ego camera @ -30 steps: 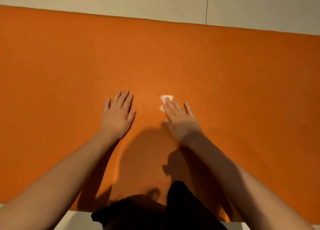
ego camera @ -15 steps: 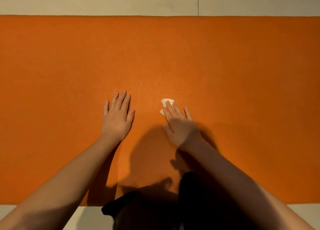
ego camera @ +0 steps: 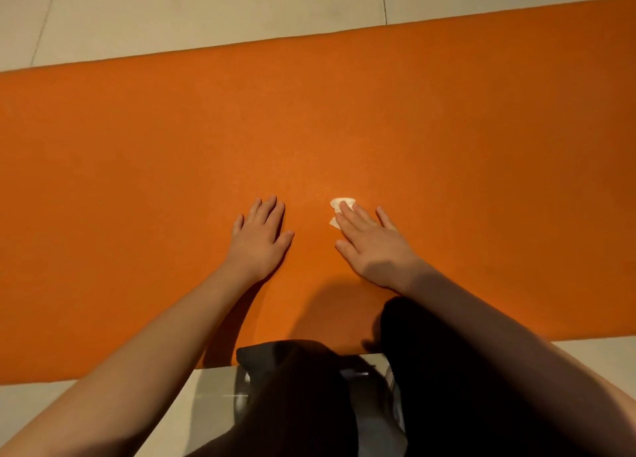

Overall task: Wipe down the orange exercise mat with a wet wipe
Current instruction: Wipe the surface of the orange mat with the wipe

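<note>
Centre frame, orange exercise mat [ego camera: 344, 119] spans the full width, lying flat on pale floor tiles [ego camera: 206, 9]. Wet wipe [ego camera: 340, 204], small and crumpled, sits on the mat just right of centre, pinned under straight fingers of right hand [ego camera: 373, 246]; no curl round it. Left hand [ego camera: 260, 238] flat on the mat just left of it, fingers extended, holding nothing. Dark clothing [ego camera: 309, 405] at lower centre.

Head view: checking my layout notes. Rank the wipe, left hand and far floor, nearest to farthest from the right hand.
1. Wipe: pressed under the right hand.
2. Left hand: on the mat, to its left.
3. Floor: beyond the mat's far edge.
</note>
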Tool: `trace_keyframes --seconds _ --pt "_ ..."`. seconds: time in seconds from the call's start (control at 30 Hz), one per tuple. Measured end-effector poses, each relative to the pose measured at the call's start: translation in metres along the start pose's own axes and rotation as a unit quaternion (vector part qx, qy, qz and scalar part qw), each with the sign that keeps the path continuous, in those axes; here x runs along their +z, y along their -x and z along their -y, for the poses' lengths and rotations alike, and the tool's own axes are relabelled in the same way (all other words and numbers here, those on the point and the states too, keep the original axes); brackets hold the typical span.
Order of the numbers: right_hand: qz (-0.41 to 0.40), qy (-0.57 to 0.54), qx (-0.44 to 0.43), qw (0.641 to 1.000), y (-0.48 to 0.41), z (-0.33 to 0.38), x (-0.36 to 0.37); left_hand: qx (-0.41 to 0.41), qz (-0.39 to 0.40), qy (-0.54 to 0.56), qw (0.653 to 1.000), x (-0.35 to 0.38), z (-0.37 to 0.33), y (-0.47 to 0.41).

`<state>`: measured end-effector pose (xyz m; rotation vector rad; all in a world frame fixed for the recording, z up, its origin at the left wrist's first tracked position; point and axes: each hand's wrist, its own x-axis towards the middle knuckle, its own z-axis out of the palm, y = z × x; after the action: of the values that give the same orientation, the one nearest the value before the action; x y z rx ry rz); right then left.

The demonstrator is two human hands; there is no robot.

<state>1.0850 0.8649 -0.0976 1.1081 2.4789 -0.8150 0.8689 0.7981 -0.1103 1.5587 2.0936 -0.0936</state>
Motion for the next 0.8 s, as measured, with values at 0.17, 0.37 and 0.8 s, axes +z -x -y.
trace_keyframes --seconds 0.17,0.37,0.8 --pt "0.056 -0.007 -0.041 0.998 0.021 0.025 0.009 0.023 0.033 0.011 0.999 0.0 0.008 0.027" --pt "0.088 0.058 0.022 0.994 0.026 0.031 0.0 0.027 0.039 0.035 0.998 0.001 0.012 0.05" --pt "0.095 0.023 0.029 0.995 0.044 0.061 0.011 0.016 0.043 0.006 0.999 0.005 0.008 0.068"
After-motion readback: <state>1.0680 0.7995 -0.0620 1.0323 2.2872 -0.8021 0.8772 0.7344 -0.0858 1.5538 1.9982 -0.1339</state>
